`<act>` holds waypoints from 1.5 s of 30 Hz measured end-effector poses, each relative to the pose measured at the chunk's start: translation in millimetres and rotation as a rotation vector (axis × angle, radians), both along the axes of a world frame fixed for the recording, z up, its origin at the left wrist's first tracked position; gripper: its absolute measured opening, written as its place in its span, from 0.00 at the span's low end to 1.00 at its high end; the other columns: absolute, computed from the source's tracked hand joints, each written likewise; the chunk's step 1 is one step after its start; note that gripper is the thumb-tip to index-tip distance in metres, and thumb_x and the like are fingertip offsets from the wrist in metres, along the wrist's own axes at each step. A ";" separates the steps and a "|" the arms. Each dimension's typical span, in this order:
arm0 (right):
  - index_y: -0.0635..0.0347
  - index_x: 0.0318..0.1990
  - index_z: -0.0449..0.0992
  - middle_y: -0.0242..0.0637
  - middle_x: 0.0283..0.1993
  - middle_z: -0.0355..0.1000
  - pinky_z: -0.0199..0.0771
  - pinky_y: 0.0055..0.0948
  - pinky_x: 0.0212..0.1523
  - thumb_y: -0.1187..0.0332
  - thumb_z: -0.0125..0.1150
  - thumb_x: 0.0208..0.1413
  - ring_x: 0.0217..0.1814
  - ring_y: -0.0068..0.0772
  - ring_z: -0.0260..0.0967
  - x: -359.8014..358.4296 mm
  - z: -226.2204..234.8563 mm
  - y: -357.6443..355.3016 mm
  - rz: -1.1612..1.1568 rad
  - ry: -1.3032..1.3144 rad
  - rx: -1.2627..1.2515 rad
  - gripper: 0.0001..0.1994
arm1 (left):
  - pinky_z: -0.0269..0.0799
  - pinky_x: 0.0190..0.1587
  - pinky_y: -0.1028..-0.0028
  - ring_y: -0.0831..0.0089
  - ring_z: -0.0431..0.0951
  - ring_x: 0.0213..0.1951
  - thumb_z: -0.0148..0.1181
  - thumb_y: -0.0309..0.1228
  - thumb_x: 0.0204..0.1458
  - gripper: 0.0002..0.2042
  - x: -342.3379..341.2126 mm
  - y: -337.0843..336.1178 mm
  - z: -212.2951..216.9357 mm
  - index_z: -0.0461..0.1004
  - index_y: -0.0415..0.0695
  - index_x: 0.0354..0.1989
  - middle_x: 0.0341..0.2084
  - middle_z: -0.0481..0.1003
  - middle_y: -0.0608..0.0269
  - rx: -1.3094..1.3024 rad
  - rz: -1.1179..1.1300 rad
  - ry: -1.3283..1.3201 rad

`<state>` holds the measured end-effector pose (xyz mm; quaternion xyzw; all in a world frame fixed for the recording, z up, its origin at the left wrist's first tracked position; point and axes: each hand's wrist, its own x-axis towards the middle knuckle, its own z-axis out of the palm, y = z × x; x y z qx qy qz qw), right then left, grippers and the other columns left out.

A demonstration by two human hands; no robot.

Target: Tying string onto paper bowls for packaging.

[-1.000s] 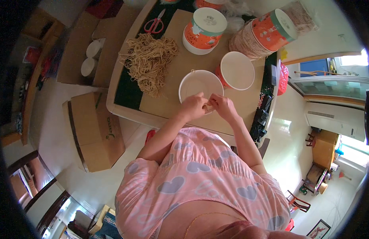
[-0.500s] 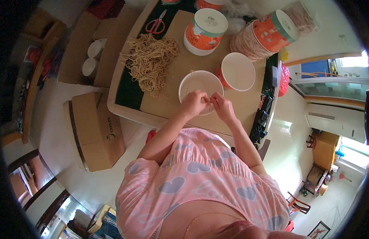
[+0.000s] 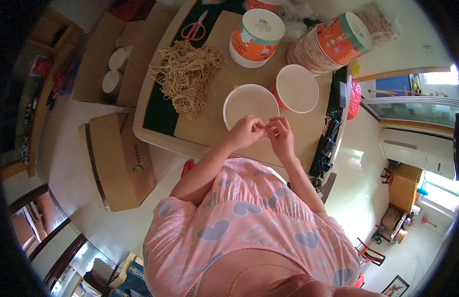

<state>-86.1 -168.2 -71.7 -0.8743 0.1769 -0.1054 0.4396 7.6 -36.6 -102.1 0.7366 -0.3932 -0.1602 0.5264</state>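
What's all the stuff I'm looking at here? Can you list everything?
table: one, pale rim, centre
noodles: one tan pile, table's left part
scissors: one, red-handled, table's far edge
open cups: two, white inside, before the hands
lidded cup: one, orange and white, far side
cup stack: one, orange, lying on its side, far right
boxes: several, brown cardboard, floor at left
left hand: fingers pinched together over the near cup's rim
right hand: fingertips meeting the left's; anything held is too small to tell

Left hand (image 3: 245, 132) and right hand (image 3: 280, 136) meet over white bowl (image 3: 249, 101)
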 end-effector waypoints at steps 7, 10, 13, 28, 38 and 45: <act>0.65 0.34 0.73 0.38 0.39 0.68 0.70 0.22 0.29 0.76 0.60 0.50 0.30 0.25 0.69 -2.8 -7.2 12.4 -0.192 -0.160 0.226 0.05 | 0.57 0.17 0.85 0.85 0.66 0.16 0.56 0.34 0.53 0.08 15.3 -5.0 5.6 0.75 0.44 0.27 0.16 0.69 0.73 0.009 0.023 1.150; 0.65 0.32 0.73 0.38 0.37 0.69 0.70 0.21 0.29 0.77 0.61 0.49 0.30 0.25 0.68 -0.3 -8.0 16.8 -0.203 -0.251 0.167 0.04 | 0.57 0.17 0.85 0.85 0.66 0.15 0.56 0.34 0.53 0.09 16.1 -4.8 -1.6 0.75 0.43 0.27 0.15 0.69 0.72 -0.010 -0.054 1.211; 0.65 0.31 0.74 0.38 0.35 0.69 0.69 0.21 0.29 0.77 0.62 0.49 0.31 0.25 0.68 0.7 -5.8 18.4 -0.169 -0.254 0.047 0.03 | 0.58 0.17 0.85 0.84 0.66 0.16 0.56 0.34 0.53 0.09 16.8 -5.6 -0.6 0.75 0.42 0.27 0.16 0.70 0.71 -0.019 -0.035 1.290; 0.63 0.41 0.76 0.38 0.42 0.70 0.67 0.18 0.29 0.76 0.56 0.54 0.32 0.20 0.67 0.0 -1.9 18.1 -0.045 -0.188 0.096 0.08 | 0.61 0.20 0.85 0.85 0.67 0.19 0.59 0.26 0.50 0.04 21.8 4.3 -0.3 0.77 0.39 0.32 0.18 0.72 0.72 0.011 0.066 0.980; 0.64 0.32 0.75 0.29 0.26 0.68 0.62 0.18 0.24 0.76 0.60 0.50 0.23 0.15 0.59 9.4 -23.6 6.0 -0.163 -0.023 0.281 0.03 | 0.61 0.19 0.85 0.86 0.69 0.19 0.58 0.27 0.51 0.06 20.5 5.6 19.0 0.78 0.41 0.35 0.21 0.75 0.71 0.042 0.137 0.979; 0.63 0.32 0.75 0.30 0.27 0.69 0.62 0.18 0.24 0.76 0.60 0.49 0.22 0.16 0.59 11.6 -15.3 8.2 -0.140 -0.001 0.227 0.02 | 0.65 0.21 0.82 0.84 0.71 0.20 0.57 0.25 0.51 0.05 14.5 3.9 6.5 0.77 0.39 0.34 0.21 0.76 0.68 0.071 0.116 0.639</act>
